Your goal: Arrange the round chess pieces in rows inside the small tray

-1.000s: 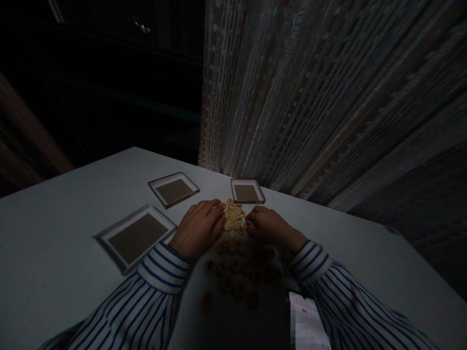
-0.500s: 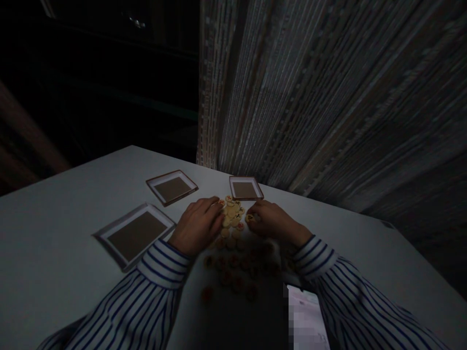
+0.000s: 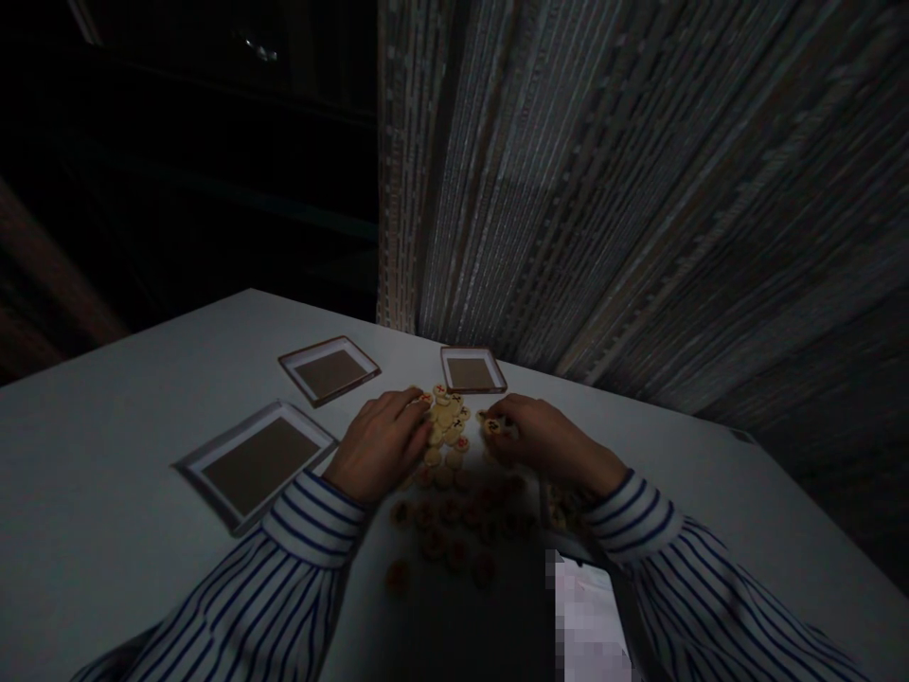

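Right of frame centre: your right hand (image 3: pixel 543 438), pinching a round piece (image 3: pixel 492 426). Left of centre: your left hand (image 3: pixel 383 440), curled beside the piece pile (image 3: pixel 446 417); grip hidden, cannot tell. Handling, probably best: rim hold, marked face visible, unhurried fingers.

Grey string curtain (image 3: pixel 568 189) behind white table (image 3: pixel 128 426), phone (image 3: pixel 597 616) with lit screen

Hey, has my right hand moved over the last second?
Yes: your right hand has shifted rightward, away from the heap of round pieces, judged against the tray near the curtain.
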`<state>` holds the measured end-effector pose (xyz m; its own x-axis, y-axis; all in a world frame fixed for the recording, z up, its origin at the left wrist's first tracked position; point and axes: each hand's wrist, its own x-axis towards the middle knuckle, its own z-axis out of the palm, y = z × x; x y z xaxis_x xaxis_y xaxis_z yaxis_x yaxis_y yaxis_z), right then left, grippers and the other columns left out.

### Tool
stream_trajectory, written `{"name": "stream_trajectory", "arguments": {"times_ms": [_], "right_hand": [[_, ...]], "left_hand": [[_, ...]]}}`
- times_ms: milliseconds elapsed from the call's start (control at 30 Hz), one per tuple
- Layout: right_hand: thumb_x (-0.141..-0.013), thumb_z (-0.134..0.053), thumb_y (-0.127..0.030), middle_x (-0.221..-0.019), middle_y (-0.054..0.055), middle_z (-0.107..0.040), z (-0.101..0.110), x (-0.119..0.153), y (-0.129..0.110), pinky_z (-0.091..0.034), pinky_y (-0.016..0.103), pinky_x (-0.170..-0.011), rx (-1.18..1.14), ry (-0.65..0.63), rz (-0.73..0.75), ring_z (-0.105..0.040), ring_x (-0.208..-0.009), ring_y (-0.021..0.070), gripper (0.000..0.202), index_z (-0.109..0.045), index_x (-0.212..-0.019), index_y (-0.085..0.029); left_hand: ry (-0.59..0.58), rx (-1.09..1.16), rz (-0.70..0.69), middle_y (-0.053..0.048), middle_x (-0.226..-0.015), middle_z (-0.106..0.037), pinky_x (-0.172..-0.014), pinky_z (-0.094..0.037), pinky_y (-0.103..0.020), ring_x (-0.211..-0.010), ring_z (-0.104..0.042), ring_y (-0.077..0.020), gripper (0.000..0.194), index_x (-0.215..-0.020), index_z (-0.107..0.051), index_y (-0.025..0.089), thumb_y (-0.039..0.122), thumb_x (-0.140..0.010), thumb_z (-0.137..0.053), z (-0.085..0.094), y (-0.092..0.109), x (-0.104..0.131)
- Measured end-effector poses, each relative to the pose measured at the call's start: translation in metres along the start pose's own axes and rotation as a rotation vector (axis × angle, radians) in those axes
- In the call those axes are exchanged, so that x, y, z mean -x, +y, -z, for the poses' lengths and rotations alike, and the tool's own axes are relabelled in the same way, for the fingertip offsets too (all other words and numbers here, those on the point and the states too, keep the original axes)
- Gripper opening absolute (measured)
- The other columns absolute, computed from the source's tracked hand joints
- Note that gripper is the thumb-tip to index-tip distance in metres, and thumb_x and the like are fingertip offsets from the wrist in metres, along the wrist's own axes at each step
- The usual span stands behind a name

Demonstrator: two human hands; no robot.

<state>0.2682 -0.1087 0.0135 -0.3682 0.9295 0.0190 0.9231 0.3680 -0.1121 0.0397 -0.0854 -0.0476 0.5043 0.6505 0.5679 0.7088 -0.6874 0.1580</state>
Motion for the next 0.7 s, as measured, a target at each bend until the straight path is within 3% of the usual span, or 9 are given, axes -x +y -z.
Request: {"name": "stream_trajectory", "arguments": {"times_ms": [700], "right_hand": [[-0.081,-0.054,-0.028,-0.093,0.007,-0.066,0.018,0.055,0.010,-0.045,0.034,-0.075,-0.147,0.213,-0.075,-0.061,-0.082,0.0194,0.026,-0.060,-0.104,-0.018]], "left_hand": [[0.016,0.038,-0.009,-0.014,-0.116,-0.062,-0.087,-0.049,-0.044,-0.105,-0.058,-0.0265,0.029,-0.103,-0.061,0.013,0.030,-0.088,-0.042,-0.003,0.005,0.000]]}}
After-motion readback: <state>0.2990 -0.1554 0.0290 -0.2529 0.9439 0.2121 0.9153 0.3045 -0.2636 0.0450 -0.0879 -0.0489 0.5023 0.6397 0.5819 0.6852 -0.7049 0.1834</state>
